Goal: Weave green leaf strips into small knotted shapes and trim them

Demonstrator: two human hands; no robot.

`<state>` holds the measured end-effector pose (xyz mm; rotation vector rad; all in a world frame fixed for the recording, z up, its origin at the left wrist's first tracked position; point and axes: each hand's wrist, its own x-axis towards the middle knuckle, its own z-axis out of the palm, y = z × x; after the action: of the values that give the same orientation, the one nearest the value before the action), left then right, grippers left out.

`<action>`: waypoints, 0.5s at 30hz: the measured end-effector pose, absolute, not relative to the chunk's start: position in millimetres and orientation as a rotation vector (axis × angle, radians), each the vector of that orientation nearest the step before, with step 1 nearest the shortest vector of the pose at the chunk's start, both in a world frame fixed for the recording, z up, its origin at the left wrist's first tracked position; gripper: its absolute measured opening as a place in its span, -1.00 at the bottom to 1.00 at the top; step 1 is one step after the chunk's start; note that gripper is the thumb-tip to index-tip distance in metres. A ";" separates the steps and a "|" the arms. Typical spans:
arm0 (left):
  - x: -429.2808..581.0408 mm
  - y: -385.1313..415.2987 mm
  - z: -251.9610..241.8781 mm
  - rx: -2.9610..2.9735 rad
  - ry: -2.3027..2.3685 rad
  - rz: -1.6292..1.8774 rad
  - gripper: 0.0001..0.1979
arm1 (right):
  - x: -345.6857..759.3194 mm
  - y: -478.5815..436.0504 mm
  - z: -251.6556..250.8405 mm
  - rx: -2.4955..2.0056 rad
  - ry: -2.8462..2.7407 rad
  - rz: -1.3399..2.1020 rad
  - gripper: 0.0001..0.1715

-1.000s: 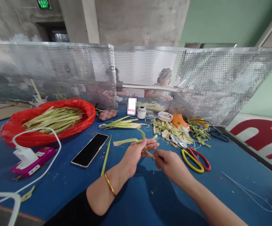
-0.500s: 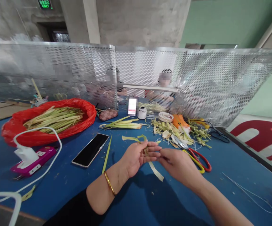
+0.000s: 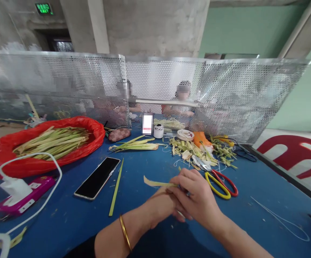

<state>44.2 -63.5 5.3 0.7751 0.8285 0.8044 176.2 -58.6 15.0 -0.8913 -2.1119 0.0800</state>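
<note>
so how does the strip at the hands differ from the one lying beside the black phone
The held strip looks paler and yellower; the lying strip is greener. The held strip runs roughly sideways with its free end bent up, while the lying strip is straight, pointing away from the person. The right hand hides part of the held strip; the lying strip shows whole. Both are narrow plant strips.

Leaf strip [image 3: 158,184], in hand at six o'clock!
Look at it: thin, yellow-green, the free end wider, paler, tipped up between nine and ten o'clock. It runs close beside the left hand [image 3: 168,206] and vanishes toward three o'clock under the right hand's [image 3: 195,190] bent fingers. A small green tip [image 3: 179,168] peeks out toward twelve; same strip or another, can't tell!
</note>
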 end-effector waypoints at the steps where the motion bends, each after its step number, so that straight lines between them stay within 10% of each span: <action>1: 41.8 -60.9 6.2 0.798 0.817 0.795 -0.88 | 175.9 -59.7 15.0 -0.849 -2.103 0.093 -0.80; 15: 5.9 -33.0 24.9 0.591 0.857 0.984 -0.68 | 175.2 -52.2 -2.9 -0.701 -2.299 -0.067 -0.78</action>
<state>5.9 -33.0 24.9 0.5913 0.8571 0.9837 175.2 -52.2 -2.9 -0.7012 -2.2995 -0.0674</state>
